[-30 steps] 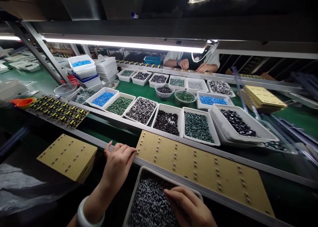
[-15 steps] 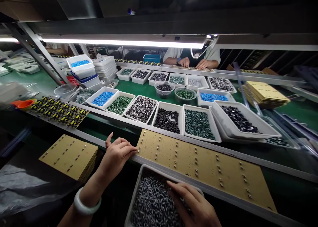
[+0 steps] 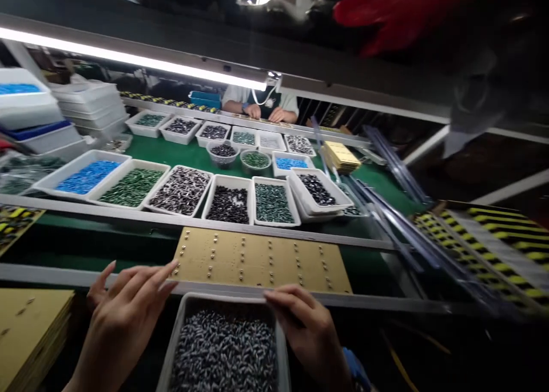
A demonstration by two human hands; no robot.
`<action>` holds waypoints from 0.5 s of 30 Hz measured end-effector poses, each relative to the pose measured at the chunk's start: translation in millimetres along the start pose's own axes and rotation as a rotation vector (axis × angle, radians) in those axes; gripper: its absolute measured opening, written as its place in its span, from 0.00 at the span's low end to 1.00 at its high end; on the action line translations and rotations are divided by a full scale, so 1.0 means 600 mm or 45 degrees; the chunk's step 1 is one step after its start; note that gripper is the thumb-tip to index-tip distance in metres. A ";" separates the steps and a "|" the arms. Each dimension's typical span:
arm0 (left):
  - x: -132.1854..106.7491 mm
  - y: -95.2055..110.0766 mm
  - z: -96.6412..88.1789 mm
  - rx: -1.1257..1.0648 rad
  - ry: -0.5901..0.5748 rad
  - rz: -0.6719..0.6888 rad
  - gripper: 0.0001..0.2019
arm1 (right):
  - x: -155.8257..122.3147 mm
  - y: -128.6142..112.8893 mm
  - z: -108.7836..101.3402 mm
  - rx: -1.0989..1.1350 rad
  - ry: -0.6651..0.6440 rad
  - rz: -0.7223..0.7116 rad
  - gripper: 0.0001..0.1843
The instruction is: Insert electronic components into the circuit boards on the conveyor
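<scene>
Green bench point(image 3: 171, 147); left hand point(image 3: 122, 323) spread beside circuit board point(image 3: 261, 263); right hand point(image 3: 302, 329) curled on tray rim point(image 3: 223, 299), grip unclear

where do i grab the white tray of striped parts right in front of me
Grip the white tray at the tops of its left and right walls, coming from your side: those raised edges are bare, while the striped parts fill the middle, so keep it level.

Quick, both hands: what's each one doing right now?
Left hand: open, holding nothing visible, fingertips at the edge of the yellow circuit board.
Right hand: fingers curled at the rim of the tray of grey components; holding anything cannot be told.
</scene>
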State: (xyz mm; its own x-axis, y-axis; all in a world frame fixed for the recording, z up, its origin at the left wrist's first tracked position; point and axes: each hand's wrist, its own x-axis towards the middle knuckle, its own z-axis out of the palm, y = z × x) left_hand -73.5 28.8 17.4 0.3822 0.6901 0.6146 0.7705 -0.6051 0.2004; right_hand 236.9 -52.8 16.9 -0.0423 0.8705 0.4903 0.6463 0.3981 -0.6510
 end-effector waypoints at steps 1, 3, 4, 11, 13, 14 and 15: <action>-0.001 0.018 0.003 -0.089 -0.026 0.065 0.14 | -0.001 0.014 -0.021 -0.099 0.038 0.043 0.11; -0.005 0.060 0.016 -0.315 -0.168 0.272 0.13 | -0.005 0.044 -0.063 -0.279 0.081 0.142 0.12; -0.009 0.082 0.026 -0.411 -0.235 0.369 0.13 | -0.009 0.058 -0.083 -0.347 0.096 0.188 0.12; -0.047 0.144 0.095 -0.634 -0.293 0.301 0.19 | -0.035 0.103 -0.150 -0.560 0.122 0.355 0.07; -0.052 0.140 0.097 -0.670 -0.317 0.292 0.20 | -0.042 0.102 -0.151 -0.575 0.106 0.363 0.07; -0.053 0.138 0.096 -0.675 -0.315 0.295 0.20 | -0.044 0.101 -0.150 -0.576 0.090 0.362 0.07; -0.052 0.138 0.094 -0.674 -0.325 0.300 0.20 | -0.047 0.100 -0.148 -0.578 0.072 0.359 0.07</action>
State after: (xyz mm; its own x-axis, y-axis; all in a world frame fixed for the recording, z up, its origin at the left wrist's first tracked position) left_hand 6.9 -20.5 -28.4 0.6707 0.5478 0.5001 0.3189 -0.8217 0.4724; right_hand 344.6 -79.1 15.4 0.2135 0.9036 0.3715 0.8918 -0.0250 -0.4518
